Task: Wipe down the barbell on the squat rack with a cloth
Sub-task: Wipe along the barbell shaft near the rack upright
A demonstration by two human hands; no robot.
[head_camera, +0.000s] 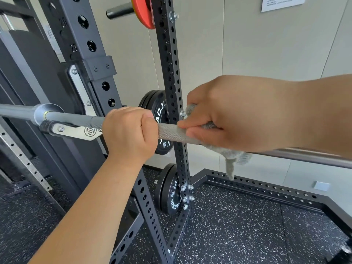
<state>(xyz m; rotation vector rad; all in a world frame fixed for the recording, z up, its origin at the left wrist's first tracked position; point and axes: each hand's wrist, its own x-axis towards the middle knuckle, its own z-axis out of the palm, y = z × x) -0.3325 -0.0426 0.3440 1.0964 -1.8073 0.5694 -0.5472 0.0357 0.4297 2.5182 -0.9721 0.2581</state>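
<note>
The steel barbell lies across the black squat rack's J-hook, its smooth collar at left and its shaft knurled. The left hand is wrapped around the knurling. Just to its right, the right hand clasps a fuzzy grey cloth around the bar, with a loose tail hanging below.

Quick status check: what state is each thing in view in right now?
barbell: rests in J-hook, held by both hands.
cloth: wrapped on barbell, tail hanging.
left hand: grips bare barbell.
right hand: grips cloth around barbell.
red plate: stored on peg.
black plates: stored on rack.
</note>
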